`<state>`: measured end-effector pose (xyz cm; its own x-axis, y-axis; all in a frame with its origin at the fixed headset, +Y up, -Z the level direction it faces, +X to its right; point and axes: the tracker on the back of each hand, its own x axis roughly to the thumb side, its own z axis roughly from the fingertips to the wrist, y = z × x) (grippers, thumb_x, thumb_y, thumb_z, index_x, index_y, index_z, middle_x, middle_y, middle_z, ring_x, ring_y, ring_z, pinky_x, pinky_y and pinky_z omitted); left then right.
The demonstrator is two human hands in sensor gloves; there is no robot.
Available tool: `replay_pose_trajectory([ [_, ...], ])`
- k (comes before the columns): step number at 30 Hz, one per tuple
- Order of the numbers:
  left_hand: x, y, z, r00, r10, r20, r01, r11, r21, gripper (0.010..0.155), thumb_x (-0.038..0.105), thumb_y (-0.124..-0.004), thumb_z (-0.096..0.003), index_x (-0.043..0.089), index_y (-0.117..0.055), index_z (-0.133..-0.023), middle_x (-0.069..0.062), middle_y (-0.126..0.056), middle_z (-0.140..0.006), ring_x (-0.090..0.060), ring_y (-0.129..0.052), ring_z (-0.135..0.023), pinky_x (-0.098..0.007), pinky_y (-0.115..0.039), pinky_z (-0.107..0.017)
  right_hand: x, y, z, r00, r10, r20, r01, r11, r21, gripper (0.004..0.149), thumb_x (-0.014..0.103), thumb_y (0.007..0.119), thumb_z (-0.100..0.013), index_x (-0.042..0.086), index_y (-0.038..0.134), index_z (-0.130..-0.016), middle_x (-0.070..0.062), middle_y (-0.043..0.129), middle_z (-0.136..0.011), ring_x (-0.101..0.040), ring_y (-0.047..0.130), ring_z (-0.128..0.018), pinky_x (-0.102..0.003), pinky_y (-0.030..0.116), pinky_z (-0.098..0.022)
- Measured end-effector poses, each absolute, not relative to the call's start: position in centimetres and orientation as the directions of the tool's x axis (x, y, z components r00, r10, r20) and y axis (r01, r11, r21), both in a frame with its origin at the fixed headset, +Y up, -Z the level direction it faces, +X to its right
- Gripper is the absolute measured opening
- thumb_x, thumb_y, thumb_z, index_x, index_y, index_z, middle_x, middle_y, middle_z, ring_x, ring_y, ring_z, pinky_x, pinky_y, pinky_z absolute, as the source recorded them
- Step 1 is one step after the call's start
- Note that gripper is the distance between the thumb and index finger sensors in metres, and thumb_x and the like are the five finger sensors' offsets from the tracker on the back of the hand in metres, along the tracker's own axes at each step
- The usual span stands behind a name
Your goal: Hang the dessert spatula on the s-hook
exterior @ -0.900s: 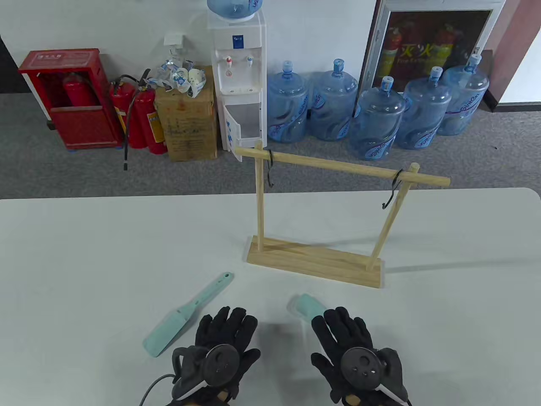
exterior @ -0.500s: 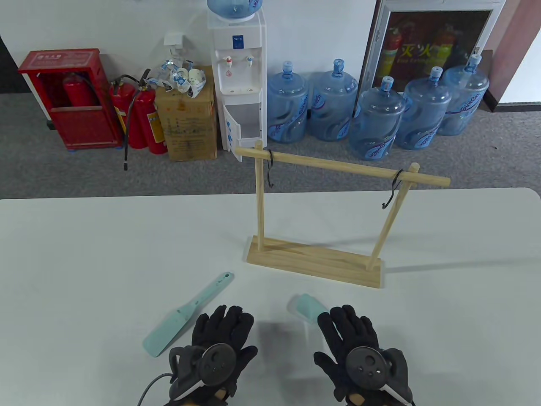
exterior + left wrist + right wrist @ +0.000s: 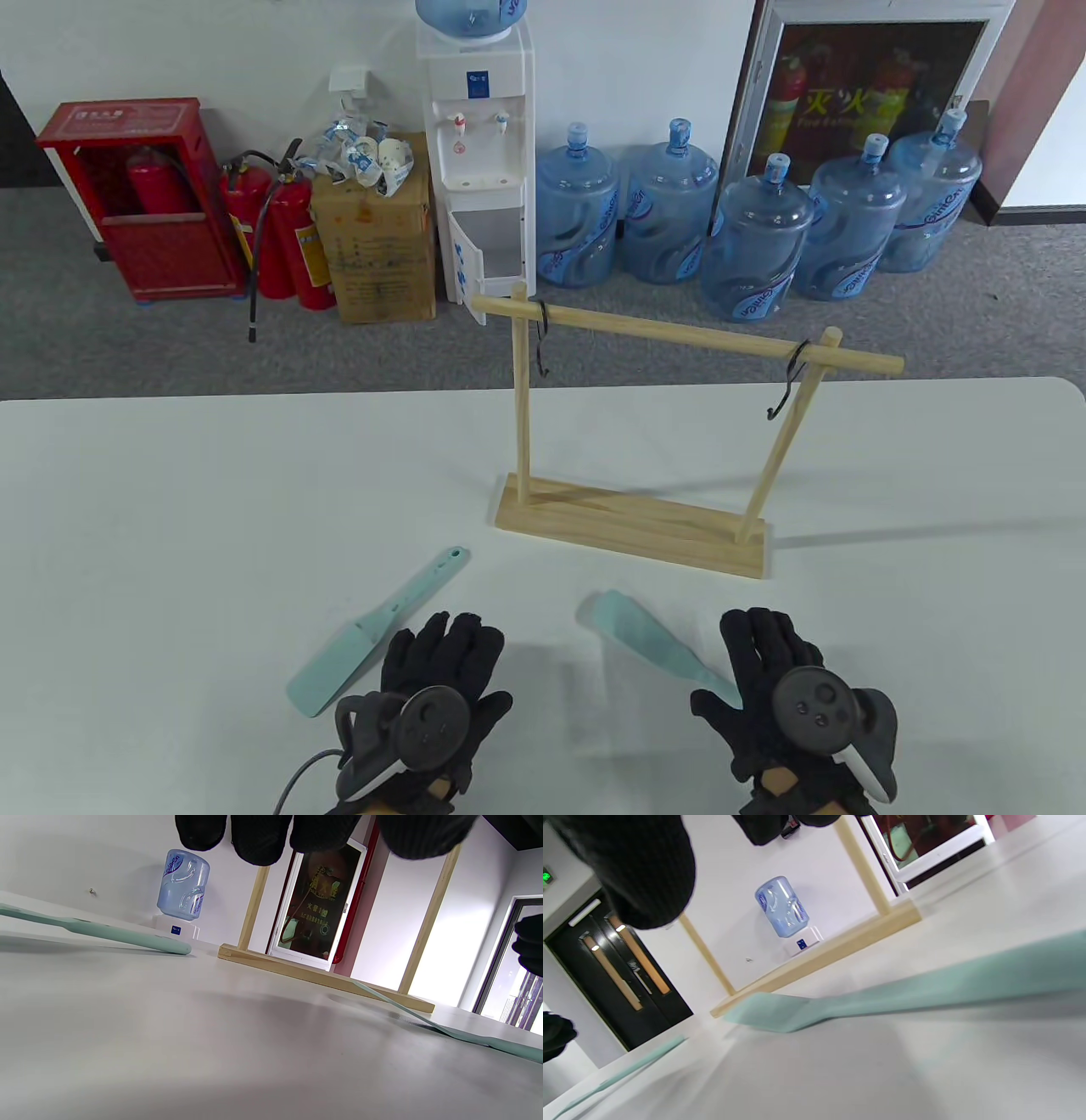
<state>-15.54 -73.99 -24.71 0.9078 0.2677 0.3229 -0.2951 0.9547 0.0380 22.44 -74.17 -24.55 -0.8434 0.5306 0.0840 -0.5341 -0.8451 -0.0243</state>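
Two mint dessert spatulas lie on the white table. The left spatula (image 3: 373, 632) lies just left of my left hand (image 3: 441, 671), which has its fingers stretched out and holds nothing. The right spatula (image 3: 653, 641) points its blade up-left; its handle end reaches the thumb side of my right hand (image 3: 776, 671). That hand's fingers are spread, and I cannot tell if it touches the handle. In the right wrist view the spatula (image 3: 882, 997) lies below my fingertips (image 3: 640, 870). A wooden rack (image 3: 632, 526) carries two black S-hooks, one on the left (image 3: 541, 340) and one on the right (image 3: 789, 382).
The rack's crossbar (image 3: 679, 331) spans two posts over a flat wooden base, behind both hands. Beyond the table's far edge are water jugs (image 3: 755, 238), a dispenser (image 3: 479, 153) and fire extinguishers (image 3: 288, 238) on the floor.
My right hand has slid to the right off the right spatula, uncovering its handle. The spatula has turned a little. My left hand has drawn back slightly toward me.
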Motion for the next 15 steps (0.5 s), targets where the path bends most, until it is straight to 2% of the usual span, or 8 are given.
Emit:
replay_pose_trajectory([
  [15, -16.2, -74.1, -25.0, 0.909, 0.285, 0.304, -0.306, 0.952, 0.024, 0.069, 0.06, -0.067, -0.0476, 0.033, -0.052, -0.109, -0.003, -0.054, -0.121, -0.042, -0.051, -0.112, -0.069, -0.033, -0.079, 24.6, -77.7, -25.6, -0.888, 0.439, -0.136, -0.459, -0.865, 0.203, 0.092, 0.053, 0.088, -0.039, 0.023, 0.034, -0.108, -0.009, 0.02, -0.109, -0.042, 0.023, -0.105, -0.066, 0.019, -0.072],
])
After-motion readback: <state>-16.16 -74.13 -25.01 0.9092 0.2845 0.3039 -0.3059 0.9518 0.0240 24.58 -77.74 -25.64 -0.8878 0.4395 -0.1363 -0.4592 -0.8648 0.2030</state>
